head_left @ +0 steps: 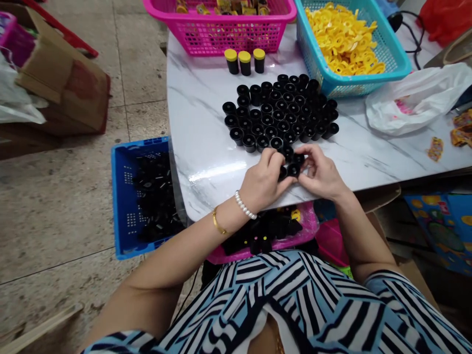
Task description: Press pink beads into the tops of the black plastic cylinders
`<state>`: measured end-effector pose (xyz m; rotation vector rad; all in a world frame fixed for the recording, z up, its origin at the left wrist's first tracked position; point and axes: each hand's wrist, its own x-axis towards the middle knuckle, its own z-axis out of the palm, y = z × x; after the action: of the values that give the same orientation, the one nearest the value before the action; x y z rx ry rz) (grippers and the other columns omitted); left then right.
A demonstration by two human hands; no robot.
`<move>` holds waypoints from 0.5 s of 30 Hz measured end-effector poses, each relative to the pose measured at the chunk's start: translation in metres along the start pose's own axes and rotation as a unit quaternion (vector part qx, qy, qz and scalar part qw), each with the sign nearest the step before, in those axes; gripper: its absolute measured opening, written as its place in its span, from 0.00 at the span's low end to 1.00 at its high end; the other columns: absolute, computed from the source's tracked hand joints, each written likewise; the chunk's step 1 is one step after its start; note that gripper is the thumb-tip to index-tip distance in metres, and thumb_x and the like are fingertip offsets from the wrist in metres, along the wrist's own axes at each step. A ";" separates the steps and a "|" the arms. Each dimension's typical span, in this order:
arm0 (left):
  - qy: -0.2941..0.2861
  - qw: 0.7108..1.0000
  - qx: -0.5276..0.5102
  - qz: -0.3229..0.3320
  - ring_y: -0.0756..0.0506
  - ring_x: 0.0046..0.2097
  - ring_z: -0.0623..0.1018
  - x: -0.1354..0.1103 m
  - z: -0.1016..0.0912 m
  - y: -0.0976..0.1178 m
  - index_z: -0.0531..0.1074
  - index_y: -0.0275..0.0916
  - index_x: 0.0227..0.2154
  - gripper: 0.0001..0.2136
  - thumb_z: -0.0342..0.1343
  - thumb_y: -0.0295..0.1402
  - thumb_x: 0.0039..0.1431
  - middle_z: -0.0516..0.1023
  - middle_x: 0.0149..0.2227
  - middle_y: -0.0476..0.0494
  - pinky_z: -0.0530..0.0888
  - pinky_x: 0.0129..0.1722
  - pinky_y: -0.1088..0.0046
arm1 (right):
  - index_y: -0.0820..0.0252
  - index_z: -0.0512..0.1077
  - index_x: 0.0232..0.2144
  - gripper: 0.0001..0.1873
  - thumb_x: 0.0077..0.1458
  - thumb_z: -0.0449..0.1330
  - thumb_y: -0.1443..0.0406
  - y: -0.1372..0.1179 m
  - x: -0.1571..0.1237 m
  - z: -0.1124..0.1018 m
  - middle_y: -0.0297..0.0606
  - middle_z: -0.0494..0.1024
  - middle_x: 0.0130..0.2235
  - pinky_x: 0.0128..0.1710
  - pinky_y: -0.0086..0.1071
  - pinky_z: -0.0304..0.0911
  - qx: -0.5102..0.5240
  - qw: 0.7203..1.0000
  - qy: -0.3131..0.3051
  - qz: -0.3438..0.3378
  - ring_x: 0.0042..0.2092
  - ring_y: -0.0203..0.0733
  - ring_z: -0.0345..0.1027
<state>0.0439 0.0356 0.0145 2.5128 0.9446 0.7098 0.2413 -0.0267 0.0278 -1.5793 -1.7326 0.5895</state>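
My left hand (pixel 262 181) and my right hand (pixel 320 172) meet at the near edge of the white marble table (pixel 199 123). Both have their fingers curled round a few small black cups (pixel 293 164) held between them. Just beyond my hands stands a packed cluster of several open black cups (pixel 280 115), mouths up. Three black cups with yellow caps (pixel 245 61) stand in a row behind the cluster. A teal basket (pixel 396 54) at the back right holds several yellow caps (pixel 344 39).
A pink basket (pixel 221 29) sits at the back of the table. A white plastic bag (pixel 416 98) lies at the right. On the floor to the left, a blue crate (pixel 121 196) holds black parts. A pink tray (pixel 306 228) of black parts sits on my lap. Cardboard box (pixel 66 83) far left.
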 end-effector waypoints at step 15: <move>0.098 0.990 0.039 -0.097 0.24 0.67 0.63 -0.077 -0.046 -0.026 0.62 0.40 0.66 0.41 0.69 0.42 0.50 0.52 0.68 0.30 0.71 0.62 0.44 | 0.57 0.64 0.62 0.28 0.62 0.51 0.75 -0.045 -0.008 0.068 0.44 0.73 0.63 0.64 0.41 0.69 0.044 0.989 0.015 -0.138 0.66 0.42 0.66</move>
<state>-0.0451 0.0084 0.0141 2.4060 1.2883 0.8840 0.1600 -0.0325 0.0156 -1.2529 -1.8368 0.4936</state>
